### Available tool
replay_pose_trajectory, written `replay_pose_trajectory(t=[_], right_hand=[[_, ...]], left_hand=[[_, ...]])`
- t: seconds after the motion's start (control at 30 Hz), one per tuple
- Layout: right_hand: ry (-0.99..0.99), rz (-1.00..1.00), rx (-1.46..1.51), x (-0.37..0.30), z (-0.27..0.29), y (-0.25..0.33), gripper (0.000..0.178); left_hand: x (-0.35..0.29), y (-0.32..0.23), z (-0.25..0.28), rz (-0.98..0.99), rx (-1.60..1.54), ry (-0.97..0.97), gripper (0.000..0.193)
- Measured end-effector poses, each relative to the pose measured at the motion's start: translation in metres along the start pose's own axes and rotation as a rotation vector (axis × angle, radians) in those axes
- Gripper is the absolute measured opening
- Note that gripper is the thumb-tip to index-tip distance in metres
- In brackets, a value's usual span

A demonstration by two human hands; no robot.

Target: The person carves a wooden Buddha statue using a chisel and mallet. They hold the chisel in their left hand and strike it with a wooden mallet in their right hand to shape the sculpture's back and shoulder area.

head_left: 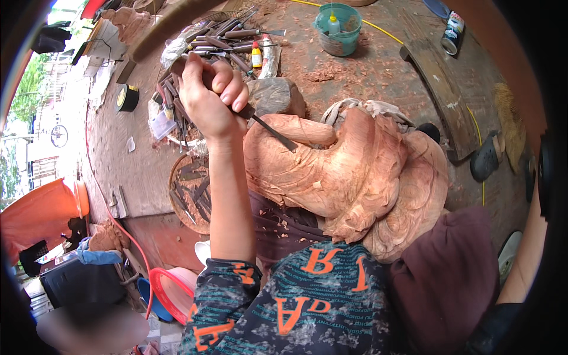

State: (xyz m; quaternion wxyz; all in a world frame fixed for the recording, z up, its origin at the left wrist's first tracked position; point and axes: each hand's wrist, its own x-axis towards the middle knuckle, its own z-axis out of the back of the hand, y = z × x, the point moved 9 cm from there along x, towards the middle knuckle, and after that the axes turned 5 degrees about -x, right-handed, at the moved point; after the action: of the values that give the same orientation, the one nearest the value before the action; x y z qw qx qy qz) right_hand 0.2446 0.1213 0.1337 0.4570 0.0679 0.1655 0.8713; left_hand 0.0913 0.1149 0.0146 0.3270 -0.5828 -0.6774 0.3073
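Note:
My left hand [210, 97] is closed round the dark handle of a chisel [273, 132]. Its flat blade slants down to the right, over the upper left of a large reddish wood carving [355, 177]. Whether the edge touches the wood I cannot tell. Folds and rounded forms are cut into the carving, and loose shavings lie on it. It rests against my lap, by my dark trousers [449, 278]. Only my right forearm [526, 260] shows, at the right rim; that hand is out of the picture. A blurred brown bar [171, 26] crosses the top left, close to the camera.
Beyond my left hand lie several chisels [222, 44] and a small yellow bottle [256, 55]. A round basket [177, 207] holds more tools. A wood block [277, 96] touches the carving's far side. Further off are a green bucket [339, 29], a plank [444, 97] and a spray can [452, 34].

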Motion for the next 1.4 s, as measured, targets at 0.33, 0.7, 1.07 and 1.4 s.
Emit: replay_pose_trajectory(t=[0.33, 0.7, 1.07, 1.4], right_hand=[[-0.006, -0.021, -0.016, -0.008, 0.002, -0.003, 0.040], [0.019, 0.013, -0.003, 0.004, -0.007, 0.003, 0.039], [0.056, 0.003, -0.018, 0.006, -0.005, -0.004, 0.039], [0.096, -0.089, 0.041, 0.002, 0.004, -0.012, 0.038]], left_hand=[[0.000, 0.006, -0.008, 0.027, -0.023, 0.041, 0.031], [-0.005, -0.001, -0.009, 0.008, 0.026, 0.055, 0.028], [-0.006, 0.002, -0.015, 0.019, 0.064, 0.036, 0.030], [-0.007, -0.018, -0.016, -0.107, 0.184, -0.005, 0.019]])
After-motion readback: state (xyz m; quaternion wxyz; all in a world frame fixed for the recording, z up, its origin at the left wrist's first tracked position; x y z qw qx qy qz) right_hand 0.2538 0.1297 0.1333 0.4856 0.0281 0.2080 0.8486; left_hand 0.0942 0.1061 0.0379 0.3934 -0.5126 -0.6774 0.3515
